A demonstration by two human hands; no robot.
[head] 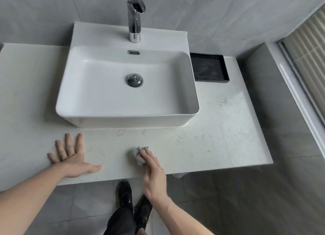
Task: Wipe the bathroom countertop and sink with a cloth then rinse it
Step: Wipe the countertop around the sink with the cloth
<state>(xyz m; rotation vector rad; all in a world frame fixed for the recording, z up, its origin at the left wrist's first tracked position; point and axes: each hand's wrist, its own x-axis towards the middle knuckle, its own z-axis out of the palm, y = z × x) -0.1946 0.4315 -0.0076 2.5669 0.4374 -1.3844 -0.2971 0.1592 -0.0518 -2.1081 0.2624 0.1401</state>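
Observation:
A small grey crumpled cloth point(137, 155) lies on the white marble countertop point(219, 129), near its front edge and in front of the sink. My right hand point(154, 176) presses on the cloth with straight fingers laid over its right side. My left hand point(72, 157) rests flat on the countertop to the left, fingers spread, holding nothing. The white rectangular vessel sink point(126, 111) stands on the counter behind both hands, its basin dry-looking, with a chrome drain plug point(134, 79) in the middle and a chrome faucet point(134, 18) at the back. No water runs.
A black shallow tray point(209, 67) sits on the counter right of the sink, against the grey tiled wall. The counter ends at the right near a grey ledge and a window with blinds point(309, 46). My dark shoes point(133, 204) stand on the grey floor tiles below.

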